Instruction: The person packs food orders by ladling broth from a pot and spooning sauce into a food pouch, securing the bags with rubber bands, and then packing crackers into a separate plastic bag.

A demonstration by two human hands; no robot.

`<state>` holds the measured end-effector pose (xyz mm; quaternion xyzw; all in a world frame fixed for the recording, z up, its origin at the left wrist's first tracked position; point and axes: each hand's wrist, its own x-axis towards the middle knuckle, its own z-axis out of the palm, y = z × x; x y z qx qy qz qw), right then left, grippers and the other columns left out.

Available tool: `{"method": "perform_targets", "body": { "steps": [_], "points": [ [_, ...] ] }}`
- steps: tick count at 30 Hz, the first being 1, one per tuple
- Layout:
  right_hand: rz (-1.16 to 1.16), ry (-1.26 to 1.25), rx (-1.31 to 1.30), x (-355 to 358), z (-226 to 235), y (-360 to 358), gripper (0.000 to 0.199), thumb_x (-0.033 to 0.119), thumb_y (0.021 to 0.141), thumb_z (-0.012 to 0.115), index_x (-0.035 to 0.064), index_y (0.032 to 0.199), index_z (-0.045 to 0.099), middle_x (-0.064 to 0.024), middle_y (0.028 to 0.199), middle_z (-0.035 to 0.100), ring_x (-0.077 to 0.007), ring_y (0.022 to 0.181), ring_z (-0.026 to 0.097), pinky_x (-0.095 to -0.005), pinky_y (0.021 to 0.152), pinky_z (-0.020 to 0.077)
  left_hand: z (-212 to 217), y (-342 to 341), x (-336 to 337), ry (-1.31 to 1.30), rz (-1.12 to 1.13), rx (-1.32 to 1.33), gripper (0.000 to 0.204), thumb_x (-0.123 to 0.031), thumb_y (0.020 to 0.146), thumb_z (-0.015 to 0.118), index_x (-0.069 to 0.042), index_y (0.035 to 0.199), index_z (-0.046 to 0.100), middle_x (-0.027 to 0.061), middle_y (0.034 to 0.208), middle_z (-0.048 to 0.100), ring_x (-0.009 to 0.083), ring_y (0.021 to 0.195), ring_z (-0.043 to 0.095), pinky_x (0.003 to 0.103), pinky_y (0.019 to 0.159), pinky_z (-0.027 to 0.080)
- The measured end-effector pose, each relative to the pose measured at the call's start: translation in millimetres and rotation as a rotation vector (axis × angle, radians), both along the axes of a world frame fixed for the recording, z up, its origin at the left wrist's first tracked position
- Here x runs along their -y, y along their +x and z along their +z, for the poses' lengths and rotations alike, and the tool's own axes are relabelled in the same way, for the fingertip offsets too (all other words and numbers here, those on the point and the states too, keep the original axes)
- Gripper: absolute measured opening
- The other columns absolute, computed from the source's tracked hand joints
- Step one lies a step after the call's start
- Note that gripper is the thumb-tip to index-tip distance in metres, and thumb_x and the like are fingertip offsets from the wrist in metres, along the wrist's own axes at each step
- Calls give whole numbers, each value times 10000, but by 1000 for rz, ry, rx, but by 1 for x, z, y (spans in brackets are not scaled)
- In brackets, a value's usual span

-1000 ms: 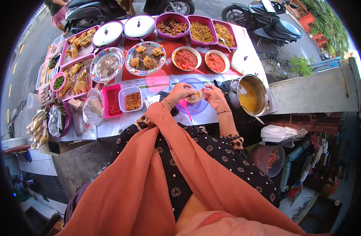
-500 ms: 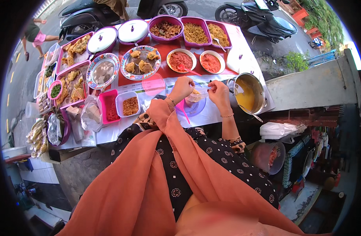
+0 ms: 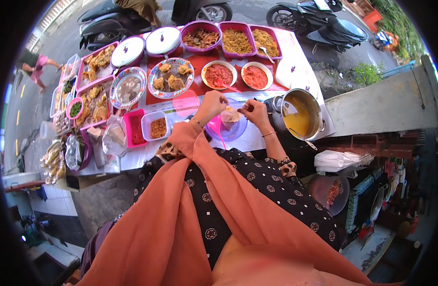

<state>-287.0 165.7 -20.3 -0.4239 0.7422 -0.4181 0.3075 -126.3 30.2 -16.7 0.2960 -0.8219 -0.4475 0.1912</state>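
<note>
At twelve o'clock, above the purple dish (image 3: 241, 128), the clear bag (image 3: 230, 117) is seemingly pinched by the left hand (image 3: 212, 106) and right hand (image 3: 257, 115), presumably so its rim is spread.

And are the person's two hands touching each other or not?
Apart. The head view shows a gap between the left hand and the right hand, with part of the round purple dish visible between their fingertips.
</note>
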Motion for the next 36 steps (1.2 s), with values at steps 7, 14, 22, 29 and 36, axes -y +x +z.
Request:
{"method": "perform_targets", "body": {
  "steps": [7, 14, 22, 29, 36],
  "points": [
    [427, -155, -103, 15, -25, 21, 480, 143, 656, 752, 121, 1092, 551, -86, 686, 597, -196, 616, 594, -318, 580, 472, -12, 8, -25, -83, 23, -11, 163, -134, 656, 625, -79, 783, 712, 130, 616, 574, 232, 565, 564, 333, 539, 436],
    [410, -461, -174, 30, -29, 28, 120, 136, 690, 692, 43, 743, 638, -130, 654, 586, -242, 561, 562, -328, 532, 440, -8, 46, -24, 163, 36, -115, 329, -119, 660, 685, -66, 985, 673, 62, 731, 565, 143, 675, 560, 277, 623, 472],
    [276, -370, -179, 6, -48, -14, 120, 99, 664, 701, 44, 769, 685, -81, 636, 626, -111, 560, 567, -264, 537, 464, 191, 145, -57, 310, -784, -163, 301, -134, 791, 617, -31, 1073, 609, 62, 833, 594, 121, 748, 583, 277, 699, 476],
    [303, -429, 8, 19, -61, -8, 92, 26, 695, 684, -25, 731, 617, -96, 607, 584, -103, 545, 532, -258, 516, 424, 353, 176, -142, -207, -1186, -816, 216, -123, 788, 629, -31, 983, 623, 58, 819, 604, 124, 725, 580, 269, 663, 466],
    [311, -542, -69, 33, -57, -8, 77, -2, 732, 670, -32, 720, 600, -50, 609, 564, -61, 560, 467, -236, 498, 387, 387, 168, -191, -568, -1213, -1086, 135, -113, 786, 641, -32, 893, 637, 55, 804, 614, 127, 702, 577, 260, 627, 457]
  ]
}}
